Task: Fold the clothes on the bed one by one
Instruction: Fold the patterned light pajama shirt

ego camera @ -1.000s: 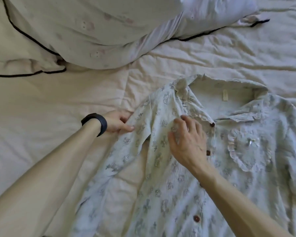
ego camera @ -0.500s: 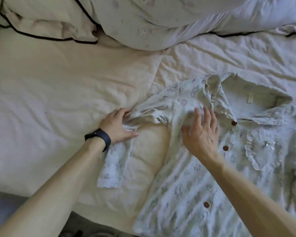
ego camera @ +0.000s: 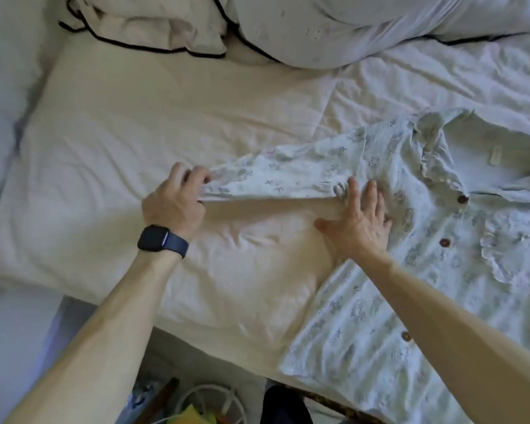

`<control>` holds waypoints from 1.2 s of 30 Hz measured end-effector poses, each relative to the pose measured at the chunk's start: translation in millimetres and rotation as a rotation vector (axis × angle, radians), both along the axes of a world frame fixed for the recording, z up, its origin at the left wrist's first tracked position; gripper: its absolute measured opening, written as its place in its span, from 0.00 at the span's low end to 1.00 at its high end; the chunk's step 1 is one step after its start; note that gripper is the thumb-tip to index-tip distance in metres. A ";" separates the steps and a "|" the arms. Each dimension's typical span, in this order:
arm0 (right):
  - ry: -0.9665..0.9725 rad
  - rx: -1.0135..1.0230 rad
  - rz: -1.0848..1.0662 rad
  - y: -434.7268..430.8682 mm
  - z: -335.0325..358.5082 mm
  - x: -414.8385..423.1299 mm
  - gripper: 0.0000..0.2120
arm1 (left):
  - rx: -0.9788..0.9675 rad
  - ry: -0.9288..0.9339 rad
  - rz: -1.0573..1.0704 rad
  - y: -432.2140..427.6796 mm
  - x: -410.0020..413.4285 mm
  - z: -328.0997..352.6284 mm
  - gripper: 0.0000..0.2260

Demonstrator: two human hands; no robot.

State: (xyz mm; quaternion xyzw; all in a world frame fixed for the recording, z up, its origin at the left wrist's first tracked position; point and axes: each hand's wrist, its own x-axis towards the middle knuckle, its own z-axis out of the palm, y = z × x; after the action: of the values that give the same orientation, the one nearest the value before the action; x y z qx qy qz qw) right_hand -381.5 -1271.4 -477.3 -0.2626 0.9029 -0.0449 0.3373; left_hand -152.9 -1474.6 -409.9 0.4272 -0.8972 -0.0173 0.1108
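- From the head view, the pale printed shirt (ego camera: 410,270) lies front-up on the right half of the bed (ego camera: 120,142), its hem reaching the near edge of the mattress.
- My left hand (ego camera: 173,203) has fingers and thumb curled round the cuff end of the sleeve (ego camera: 282,179), pinching the cloth; the sleeve is drawn out taut to the left, away from the shirt body and lifted just off the sheet.
- My right hand (ego camera: 358,221) lies flat with fingers straight and slightly spread, pressing the shirt down where the sleeve meets the body.
- A dark watch (ego camera: 161,240) sits on my left wrist.
- Brown buttons (ego camera: 462,198) run down the shirt front, and a frilled pocket (ego camera: 514,252) lies beside them to the right.
- A white pillow (ego camera: 334,26) rests at the far end of the bed, well apart from the shirt.
- Below the near bed edge there is what may be a white wire basket (ego camera: 208,402); it is too blurred to be sure.
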 end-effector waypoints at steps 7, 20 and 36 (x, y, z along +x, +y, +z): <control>-0.018 0.113 0.016 -11.8 11.1 1.0 0.54 | 0.386 -0.755 0.045 -49.3 50.9 -35.8 0.31; 0.337 -0.236 0.704 -87.6 -0.4 46.3 0.18 | 0.996 0.270 0.919 -102.8 47.7 -57.0 0.34; 0.364 -0.363 0.411 -65.0 8.6 52.7 0.15 | 0.718 0.177 0.884 -96.1 27.4 -71.8 0.25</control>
State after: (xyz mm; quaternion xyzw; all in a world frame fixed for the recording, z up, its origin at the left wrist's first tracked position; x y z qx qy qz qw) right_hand -328.8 -1336.4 -468.7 -0.4987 0.8539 -0.0883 0.1200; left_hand -125.5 -1570.7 -481.7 0.7694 -0.5585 -0.3085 0.0299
